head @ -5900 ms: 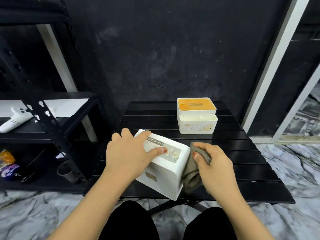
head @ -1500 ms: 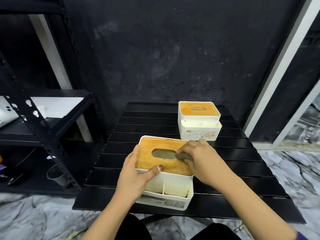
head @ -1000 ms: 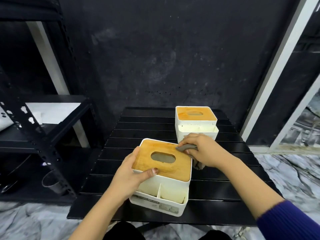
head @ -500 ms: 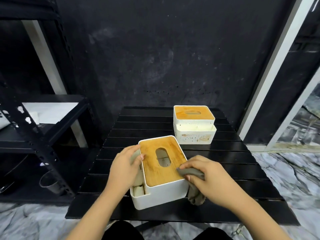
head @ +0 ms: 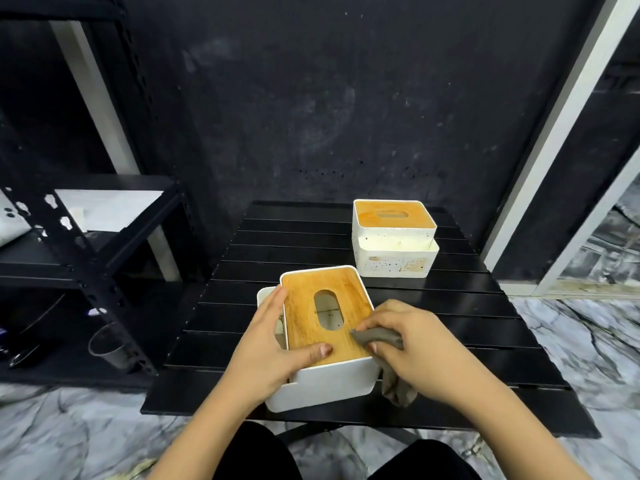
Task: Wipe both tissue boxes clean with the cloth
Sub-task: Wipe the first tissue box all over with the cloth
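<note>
1. Head view: you are looking down at a black slatted table [head: 450,306] with two tissue boxes on it.
2. The near white plastic tissue box with a wooden lid [head: 325,327] sits at the near edge of the table, right between your hands. Its long axis runs near to far, tipped slightly to the left at the far end, and the oval slot in the lid follows the same line.
3. Your left hand [head: 273,348] is spread partly open over the box's left side, thumb lying on the near edge of the lid and fingers over the left rim, steadying it.
4. Your right hand [head: 412,344] is closed around a crumpled grey-brown cloth [head: 379,337], pressing it to the lid's near right corner; the loose end hangs down just beside the box's right wall.
5. The right hand is the nearer one to the unwiped lid, so the stroke most likely runs away from you along the long axis.
6. The far white tissue box with an orange-stained lid [head: 394,237] stands well apart on the far right of the table, its front still speckled with stains; it probably comes next.
</note>
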`<state>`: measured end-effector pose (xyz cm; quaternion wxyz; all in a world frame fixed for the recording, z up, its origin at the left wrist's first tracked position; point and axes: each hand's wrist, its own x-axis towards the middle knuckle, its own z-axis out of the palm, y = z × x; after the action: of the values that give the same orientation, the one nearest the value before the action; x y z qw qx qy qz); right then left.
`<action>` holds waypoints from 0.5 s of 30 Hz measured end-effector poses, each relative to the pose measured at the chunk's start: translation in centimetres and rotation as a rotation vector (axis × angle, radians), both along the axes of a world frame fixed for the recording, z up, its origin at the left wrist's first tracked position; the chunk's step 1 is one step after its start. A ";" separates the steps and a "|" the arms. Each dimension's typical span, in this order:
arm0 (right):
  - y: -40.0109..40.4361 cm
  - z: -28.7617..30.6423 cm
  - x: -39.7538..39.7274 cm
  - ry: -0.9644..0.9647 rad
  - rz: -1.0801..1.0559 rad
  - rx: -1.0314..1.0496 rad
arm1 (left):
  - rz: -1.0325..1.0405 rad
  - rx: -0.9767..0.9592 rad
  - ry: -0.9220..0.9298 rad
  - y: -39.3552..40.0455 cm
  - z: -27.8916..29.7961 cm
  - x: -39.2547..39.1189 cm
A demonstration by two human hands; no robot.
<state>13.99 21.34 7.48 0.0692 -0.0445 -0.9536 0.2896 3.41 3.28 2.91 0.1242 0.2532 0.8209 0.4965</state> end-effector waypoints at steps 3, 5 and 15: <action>0.6 0.2 -2.2 0.011 -0.037 0.044 | -0.027 0.013 -0.029 0.1 0.2 -0.4; 0.9 0.2 -3.3 0.030 -0.060 0.054 | -0.030 0.026 -0.039 0.1 0.0 -0.5; 0.2 -0.1 -0.7 0.007 0.071 0.156 | -0.060 0.040 -0.082 0.0 0.2 -0.7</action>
<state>13.33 21.53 7.39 0.0653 -0.0043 -0.9740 0.2167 2.71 3.32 3.16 0.1677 0.2595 0.7970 0.5189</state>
